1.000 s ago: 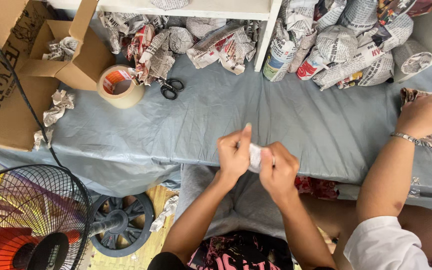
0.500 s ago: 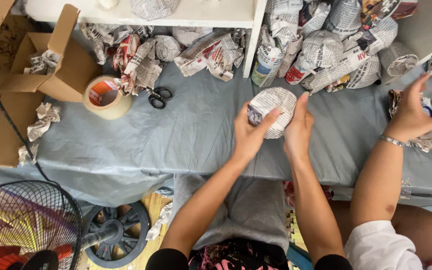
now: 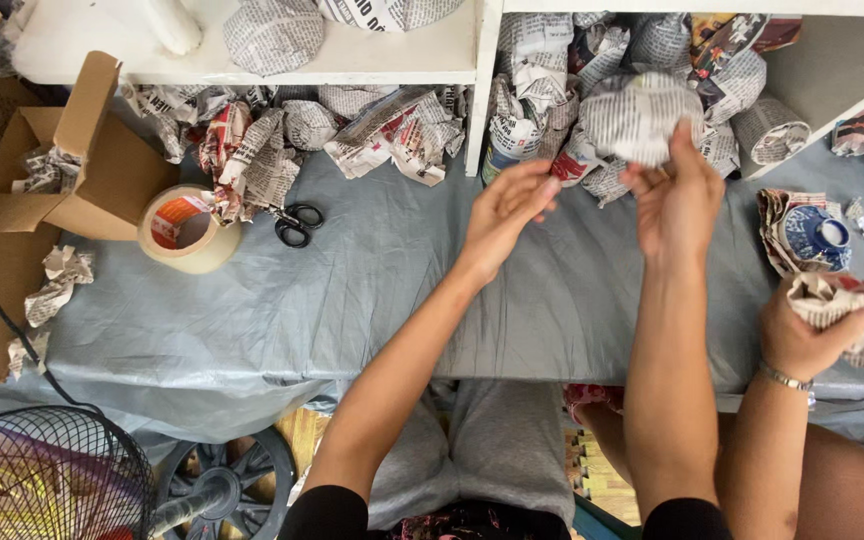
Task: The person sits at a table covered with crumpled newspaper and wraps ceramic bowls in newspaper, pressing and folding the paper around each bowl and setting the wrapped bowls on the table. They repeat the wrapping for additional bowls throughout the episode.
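A single head-worn camera looks steeply down from above the person's lap, facing forward over the grey sheet [image 3: 352, 300] toward the white shelf [image 3: 372, 62] at the top edge. It sits close (forearms fill the lower frame), with a fan [image 3: 47, 475] at bottom left.

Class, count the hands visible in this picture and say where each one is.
3. The left hand is open beside the newspaper-wrapped bundle; the right hand holds it; a co-worker's hand grips crumpled newspaper at right. Another may be cut off.
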`<state>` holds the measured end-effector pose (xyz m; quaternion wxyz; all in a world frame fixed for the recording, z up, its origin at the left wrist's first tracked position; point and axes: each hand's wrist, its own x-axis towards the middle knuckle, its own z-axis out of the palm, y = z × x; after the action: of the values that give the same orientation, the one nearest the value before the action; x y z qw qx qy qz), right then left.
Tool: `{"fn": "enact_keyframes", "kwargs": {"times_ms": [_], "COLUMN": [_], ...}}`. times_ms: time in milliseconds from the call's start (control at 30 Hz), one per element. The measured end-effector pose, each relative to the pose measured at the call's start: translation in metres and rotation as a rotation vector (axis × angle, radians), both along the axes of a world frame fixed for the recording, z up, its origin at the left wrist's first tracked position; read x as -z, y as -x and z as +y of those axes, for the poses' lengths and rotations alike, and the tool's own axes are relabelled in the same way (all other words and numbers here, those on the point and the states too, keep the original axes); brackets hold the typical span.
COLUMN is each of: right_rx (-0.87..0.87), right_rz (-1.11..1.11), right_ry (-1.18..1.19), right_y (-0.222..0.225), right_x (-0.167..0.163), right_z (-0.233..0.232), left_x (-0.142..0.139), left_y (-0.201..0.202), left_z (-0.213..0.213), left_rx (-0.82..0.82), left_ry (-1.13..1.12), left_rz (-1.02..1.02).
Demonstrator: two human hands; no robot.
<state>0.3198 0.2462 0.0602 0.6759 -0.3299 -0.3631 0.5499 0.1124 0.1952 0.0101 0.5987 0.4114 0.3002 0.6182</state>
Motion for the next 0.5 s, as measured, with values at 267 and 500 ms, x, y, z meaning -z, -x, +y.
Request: {"fn": "enact_keyframes", "kwargs": {"times_ms": [267,500], "right_rx": [0.184,0.192], "right_rz": [-0.376,-0.302], "right_ry": [0.101,0.072], "right_y": [0.007,0.015], "right_x": [0.016,0.032], "right_z": [0.022,0.006], "left_x": [0.028,0.030], "left_y": [-0.006,-0.005], "left_z": [0.009,0.008], "left_rx": [-0.018,-0.103], "left_ry": [-0.080,-0.092], "left_rz": [0.159,0.261]}}
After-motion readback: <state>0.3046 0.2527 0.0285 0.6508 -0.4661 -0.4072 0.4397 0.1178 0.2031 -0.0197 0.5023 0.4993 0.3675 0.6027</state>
